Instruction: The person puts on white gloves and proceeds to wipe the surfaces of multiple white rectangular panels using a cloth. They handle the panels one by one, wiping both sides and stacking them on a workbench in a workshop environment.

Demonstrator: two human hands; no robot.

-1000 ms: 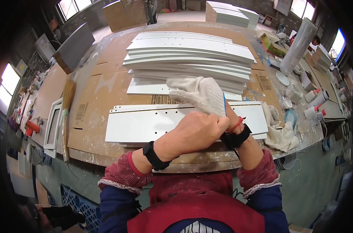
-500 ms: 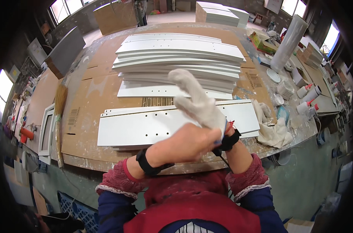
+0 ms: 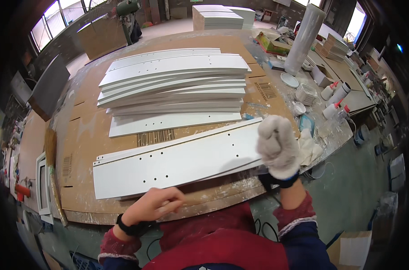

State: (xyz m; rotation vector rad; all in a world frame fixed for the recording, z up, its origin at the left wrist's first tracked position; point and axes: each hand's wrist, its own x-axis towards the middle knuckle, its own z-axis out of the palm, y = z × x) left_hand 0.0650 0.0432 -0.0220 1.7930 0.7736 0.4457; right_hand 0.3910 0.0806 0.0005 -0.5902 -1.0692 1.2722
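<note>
My left hand (image 3: 154, 204) is bare, with a black band at its wrist. Its fingers are loosely curled and nothing shows in them, at the front edge of a white drilled board (image 3: 186, 157). A white knit glove covers my right hand (image 3: 279, 146), which is raised over the board's right end. The gloved fingers are folded in, and no object shows in them. The board lies on at least one other, slanting across the table front, with small dark holes and a groove along its far side. Another white glove or cloth (image 3: 309, 153) lies beside my right hand.
Behind the board is an uneven stack of white boards (image 3: 173, 85) on cardboard (image 3: 85, 139). A straw brush (image 3: 51, 148) lies at the left edge. On the right stand a roll of clear film (image 3: 305, 40), glue bottles (image 3: 331, 109) and a white lid (image 3: 289, 80).
My hands have come apart: the bare left hand moved left and down from the right wrist, and the gloved right hand moved right, its fingers folding. The view has shifted.
</note>
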